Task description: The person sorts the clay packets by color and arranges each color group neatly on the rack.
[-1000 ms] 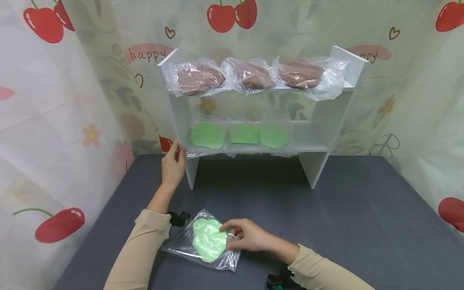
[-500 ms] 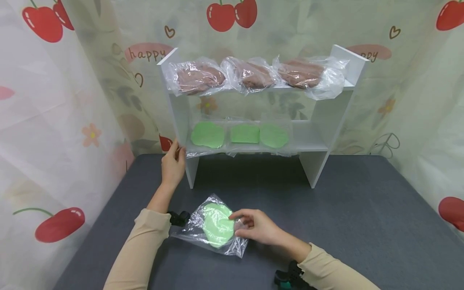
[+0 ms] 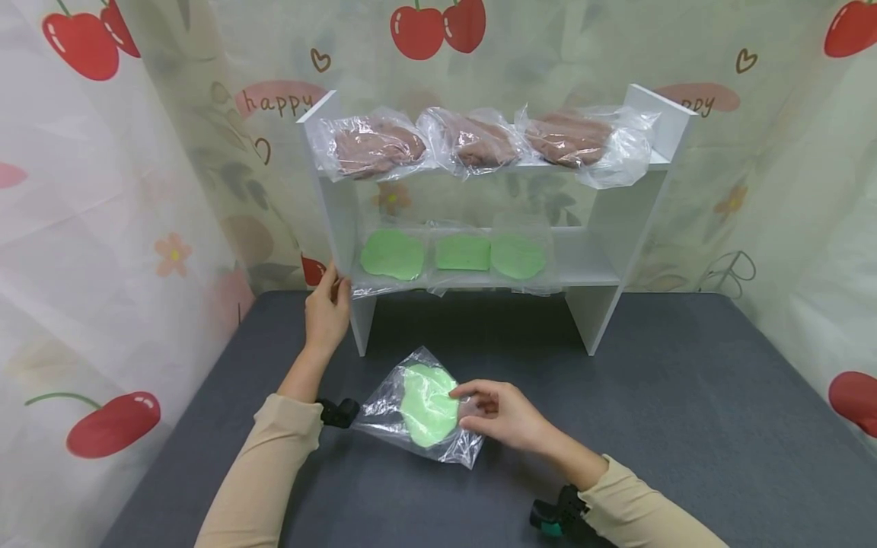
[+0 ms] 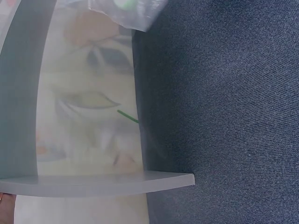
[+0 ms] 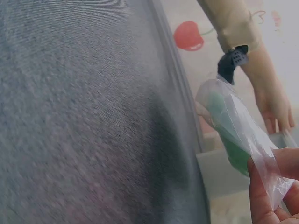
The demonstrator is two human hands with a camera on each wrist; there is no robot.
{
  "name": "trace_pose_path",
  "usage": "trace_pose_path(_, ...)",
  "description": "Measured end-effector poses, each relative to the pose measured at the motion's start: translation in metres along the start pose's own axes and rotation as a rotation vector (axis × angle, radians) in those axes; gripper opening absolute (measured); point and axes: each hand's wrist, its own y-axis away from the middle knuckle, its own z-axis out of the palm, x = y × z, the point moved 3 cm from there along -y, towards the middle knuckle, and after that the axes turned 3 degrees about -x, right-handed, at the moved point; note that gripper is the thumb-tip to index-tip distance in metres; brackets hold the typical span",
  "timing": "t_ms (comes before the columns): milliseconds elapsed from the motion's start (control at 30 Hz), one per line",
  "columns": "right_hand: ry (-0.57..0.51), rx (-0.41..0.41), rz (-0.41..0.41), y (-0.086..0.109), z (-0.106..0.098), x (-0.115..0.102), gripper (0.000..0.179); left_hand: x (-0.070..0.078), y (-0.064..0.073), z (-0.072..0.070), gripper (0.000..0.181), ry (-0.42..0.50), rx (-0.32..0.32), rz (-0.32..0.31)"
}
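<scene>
My right hand (image 3: pixel 510 415) pinches the edge of a clear plastic bag (image 3: pixel 384 418) above the table. Inside lies a flat, light-green piece (image 3: pixel 429 403) with a wavy outline; its kind is unclear. In the right wrist view the thumb and fingers squeeze one end of the bag (image 5: pixel 233 126). At the left side panel of a white two-tier shelf (image 3: pixel 589 262), my left hand (image 3: pixel 327 316) holds the panel's front edge. The left wrist view catches only a bit of that hand (image 4: pixel 6 207) beside the panel (image 4: pixel 103 187).
Three bagged brown lumps (image 3: pixel 380 148) fill the upper tier. Along the lower tier lie three bagged green pieces (image 3: pixel 393 255), with bare shelf to their right. The dark grey table (image 3: pixel 685 426) stretches in front, and printed curtains (image 3: pixel 137 266) hang around it.
The right hand has carried the bagged green piece forward and to the right, toward the shelf. My left hand stays at the side panel.
</scene>
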Motion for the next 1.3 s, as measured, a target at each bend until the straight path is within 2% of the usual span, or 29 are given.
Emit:
trace_pose_path(233,0.024,0.042,-0.041,0.004,-0.012,-0.003,0.036,0.000,-0.001,0.000,0.048,0.010,-0.003,-0.007)
trace_pose_path(533,-0.004,0.097,-0.047,0.009,-0.026,-0.008,0.036,-0.001,-0.001,0.001,0.048,0.023,0.002,0.006)
trace_pose_path(800,-0.008,0.141,-0.068,0.013,-0.037,-0.019,0.035,-0.001,-0.001,0.001,0.047,0.017,0.000,-0.006)
trace_pose_path(1033,-0.007,0.171,-0.088,0.018,-0.046,-0.032,0.035,-0.004,-0.001,0.002,0.046,0.018,0.020,0.016)
trace_pose_path(1300,0.008,0.211,-0.112,0.021,-0.059,-0.044,0.034,-0.001,-0.001,0.001,0.047,0.025,-0.002,-0.015)
